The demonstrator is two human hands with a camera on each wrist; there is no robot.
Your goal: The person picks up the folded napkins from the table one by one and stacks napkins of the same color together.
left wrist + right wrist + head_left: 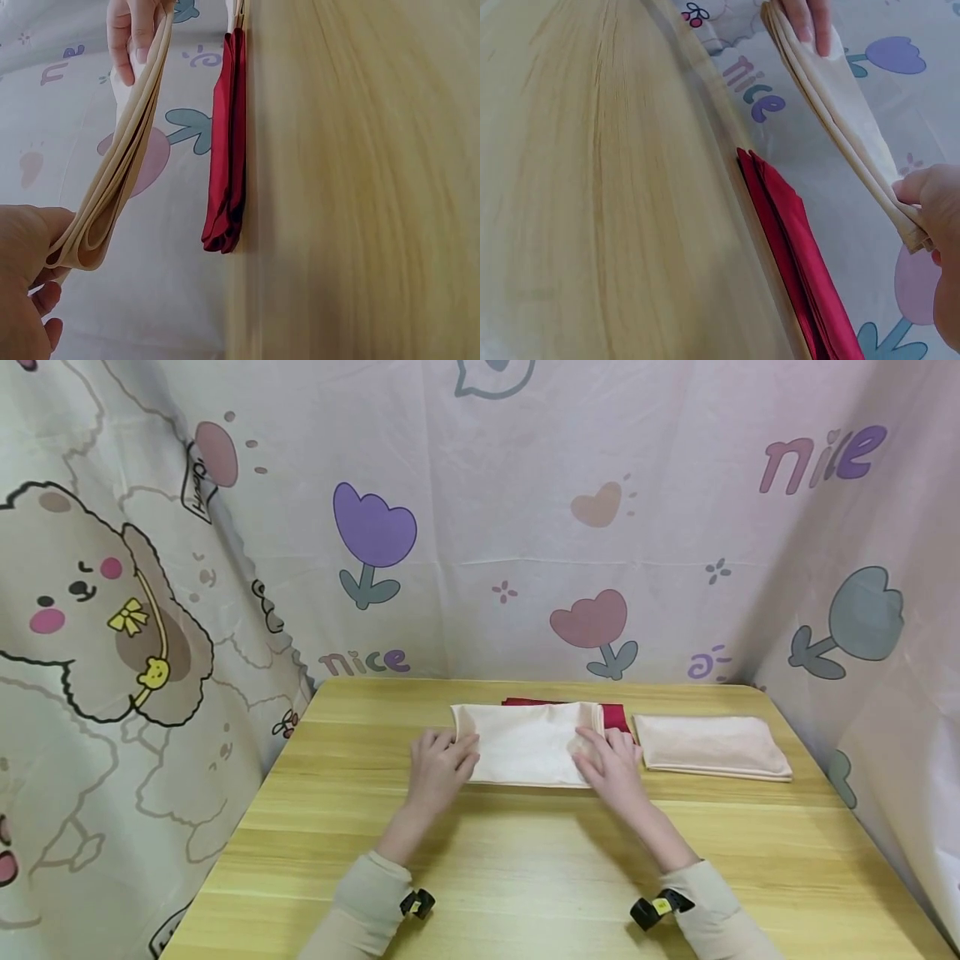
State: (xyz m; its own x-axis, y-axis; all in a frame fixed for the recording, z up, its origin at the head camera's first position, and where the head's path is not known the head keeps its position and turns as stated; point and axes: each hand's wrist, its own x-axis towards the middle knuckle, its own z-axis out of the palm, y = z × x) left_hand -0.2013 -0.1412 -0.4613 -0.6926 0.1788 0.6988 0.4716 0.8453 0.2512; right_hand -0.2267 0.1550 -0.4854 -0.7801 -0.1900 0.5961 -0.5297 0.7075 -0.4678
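A folded cream cloth (528, 745) is held up by its two ends, above the table. My left hand (442, 766) grips its left end, and my right hand (611, 764) pinches the right end between thumb and fingers. Both wrist views show several stacked layers along the edge of the cream cloth (120, 172). Behind and below it lies a folded red cloth (799, 247) on the table, partly hidden by the cream one in the head view.
Right of my right hand, another folded cream cloth (712, 746) lies flat near the table's right edge. The wooden table (517, 877) ends at a printed curtain (480, 527) behind, with more curtain at both sides.
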